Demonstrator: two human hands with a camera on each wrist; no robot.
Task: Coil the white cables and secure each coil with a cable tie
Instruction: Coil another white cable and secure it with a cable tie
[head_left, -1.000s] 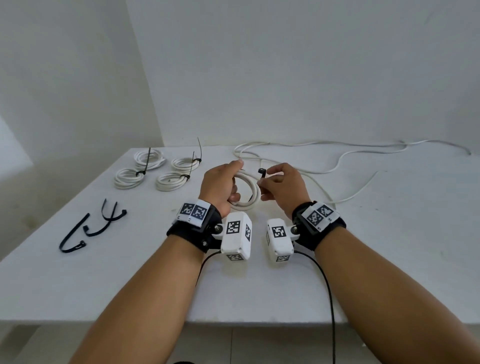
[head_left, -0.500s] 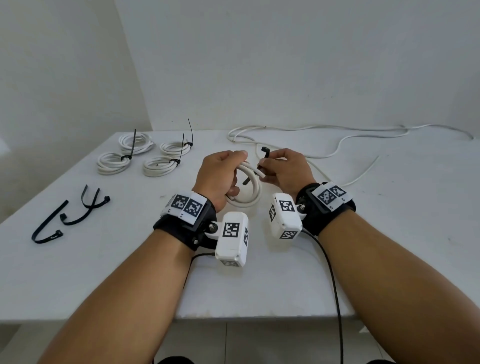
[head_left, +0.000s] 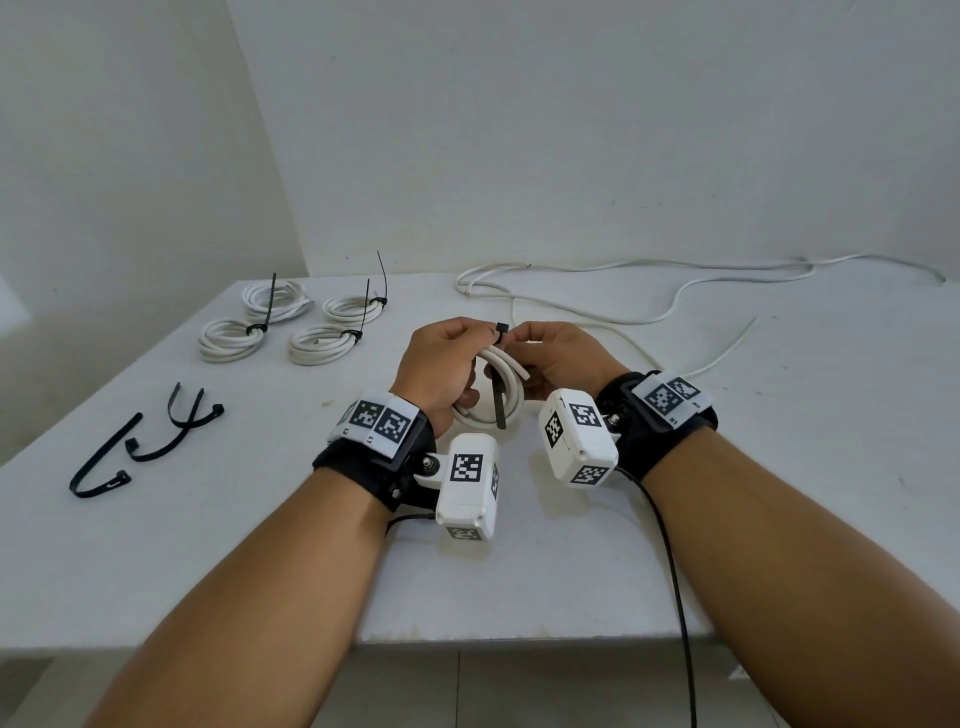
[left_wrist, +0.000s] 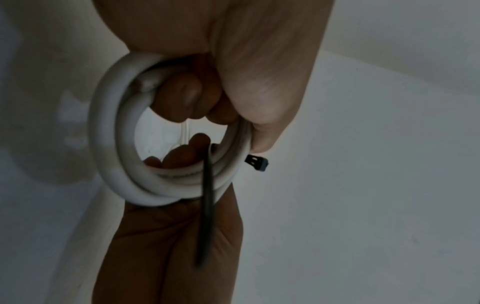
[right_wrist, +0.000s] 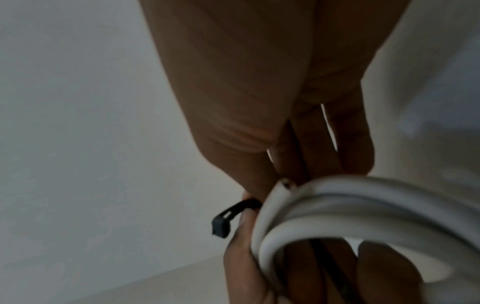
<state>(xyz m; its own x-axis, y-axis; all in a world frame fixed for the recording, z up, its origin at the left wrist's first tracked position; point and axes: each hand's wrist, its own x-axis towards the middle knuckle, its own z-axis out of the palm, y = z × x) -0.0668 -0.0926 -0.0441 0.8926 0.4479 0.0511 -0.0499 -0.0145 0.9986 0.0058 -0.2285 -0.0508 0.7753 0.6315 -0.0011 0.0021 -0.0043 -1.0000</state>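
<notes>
Head view: my left hand grips the white coil above the surface, my right hand pinches the black cable tie, head up, tail hanging toward me. Four tied coils lie far left, spare ties nearer, pale walls behind. Left wrist: the tie crosses the coil. Right wrist: tie head sticks out left of the coil.

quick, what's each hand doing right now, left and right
Left hand: fingers curled round the white cable coil, holding it.
Right hand: pinching the black cable tie near its head.
</notes>
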